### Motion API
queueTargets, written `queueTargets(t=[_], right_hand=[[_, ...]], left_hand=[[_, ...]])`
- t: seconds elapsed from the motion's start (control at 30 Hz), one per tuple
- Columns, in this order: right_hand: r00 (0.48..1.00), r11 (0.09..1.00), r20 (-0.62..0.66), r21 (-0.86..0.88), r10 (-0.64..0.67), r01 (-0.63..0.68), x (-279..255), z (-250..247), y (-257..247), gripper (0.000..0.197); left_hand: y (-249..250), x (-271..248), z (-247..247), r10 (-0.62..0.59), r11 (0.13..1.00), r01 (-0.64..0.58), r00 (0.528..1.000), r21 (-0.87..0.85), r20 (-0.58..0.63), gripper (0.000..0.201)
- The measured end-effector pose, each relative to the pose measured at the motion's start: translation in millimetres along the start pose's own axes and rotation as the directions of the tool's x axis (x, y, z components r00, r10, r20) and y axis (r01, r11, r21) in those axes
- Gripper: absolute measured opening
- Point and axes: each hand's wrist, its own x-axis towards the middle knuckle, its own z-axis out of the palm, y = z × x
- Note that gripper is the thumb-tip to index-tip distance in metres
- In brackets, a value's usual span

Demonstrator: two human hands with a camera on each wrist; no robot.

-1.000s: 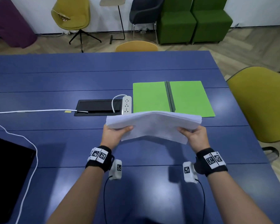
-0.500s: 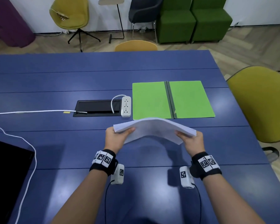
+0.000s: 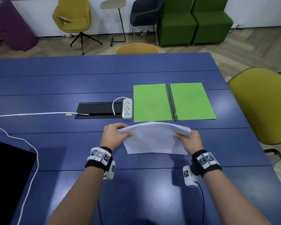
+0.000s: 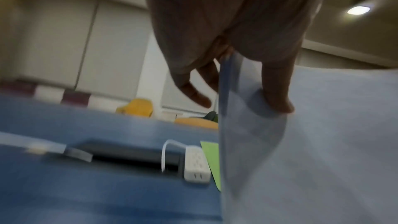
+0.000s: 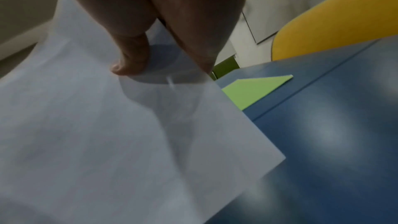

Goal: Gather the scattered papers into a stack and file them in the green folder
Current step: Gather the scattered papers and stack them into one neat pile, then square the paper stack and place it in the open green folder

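A: Hands first. What are they doing?

B: Both grip the paper stack (image 3: 154, 138). The left hand (image 3: 114, 136) pinches its left edge, thumb on the near face and fingers curled behind; the left wrist view shows the thumb pressed on the sheets. The right hand (image 3: 189, 142) grasps the right edge the same way, thumb in front.

A: And the stack itself?

B: It stands on its lower long edge on the blue table (image 3: 71, 78), top leaning away from the person, sheets bowed a little. My guess is the edges are being squared against the table.

A: Where's the green folder (image 3: 152, 103)?

B: Lying open and flat, directly beyond the stack, shifted slightly toward the right hand's side. Its spine runs away from the person, while the stack's long edge runs left to right across the body, so the two cross.

A: So the coming move?

B: Probably a forward carry with a quarter turn, so the sheets lie along the spine on one leaf. The right hand sits nearer the right leaf; the left hand nearer the left leaf and the power strip (image 3: 127, 108) just beside it, which is worth clearing.
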Motion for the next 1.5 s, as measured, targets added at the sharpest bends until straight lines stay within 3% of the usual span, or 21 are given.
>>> queueTargets(t=[0.07, 0.13, 0.23, 0.37, 0.47, 0.63, 0.8, 1.0, 1.13, 1.23, 1.5], right_hand=[[0.998, 0.998, 0.037, -0.043, -0.046, 0.048, 4.2, -0.7, -11.4, 0.016], [0.991, 0.989, 0.088, -0.102, -0.099, 0.108, 8.9, 2.1, -23.0, 0.013], [0.965, 0.958, 0.172, -0.171, -0.199, 0.228, 10.5, 10.8, -44.4, 0.008], [0.947, 0.946, 0.192, -0.152, -0.257, 0.288, 11.4, 7.6, -58.5, 0.01], [0.96, 0.956, 0.151, -0.141, -0.238, 0.259, 17.5, -2.8, -48.3, 0.035], [0.983, 0.994, 0.159, -0.048, -0.087, 0.096, 18.5, -21.1, -25.6, 0.024], [0.989, 0.968, 0.137, 0.233, 0.062, -0.093, 30.3, -2.8, 4.6, 0.032], [0.964, 0.933, 0.075, 0.241, 0.255, -0.266, 55.9, 8.8, 25.8, 0.021], [0.976, 0.971, -0.083, -0.109, 0.203, -0.212, 93.7, -0.3, 39.5, 0.009], [0.984, 0.916, -0.069, -0.358, 0.164, -0.178, 120.1, -6.0, 41.6, 0.02], [0.988, 0.744, -0.055, -0.652, 0.144, -0.144, 208.2, -19.0, 66.4, 0.047]], left_hand=[[12.9, 8.5, -5.3, 0.055, 0.949, -0.096, 0.988, 0.299, 0.143, 0.014], [29.6, 10.3, 1.0, 0.096, 0.854, -0.22, 0.957, 0.471, 0.273, 0.015], [50.1, 8.4, 20.8, 0.127, 0.796, -0.304, 0.929, 0.523, 0.347, 0.039], [53.7, 11.8, 33.1, 0.062, 0.828, -0.239, 0.938, 0.507, 0.341, 0.05], [48.9, 10.3, 27.1, 0.016, 0.912, -0.146, 0.947, 0.384, 0.322, 0.038], [19.8, 5.3, 22.8, -0.076, 0.997, 0.061, 0.944, 0.056, 0.321, 0.041], [-0.6, -9.5, 44.3, -0.126, 0.948, 0.214, 0.932, -0.235, 0.341, 0.022], [-15.9, 7.3, 66.9, -0.236, 0.872, 0.326, 0.934, -0.367, 0.268, 0.032], [-22.6, 34.7, 78.5, -0.258, 0.869, 0.327, 0.94, -0.371, 0.225, 0.032], [-25.6, 58.9, 90.3, -0.29, 0.849, 0.359, 0.93, -0.389, 0.226, 0.038], [-33.3, 119.1, 120.9, -0.326, 0.832, 0.381, 0.924, -0.403, 0.199, 0.034]])
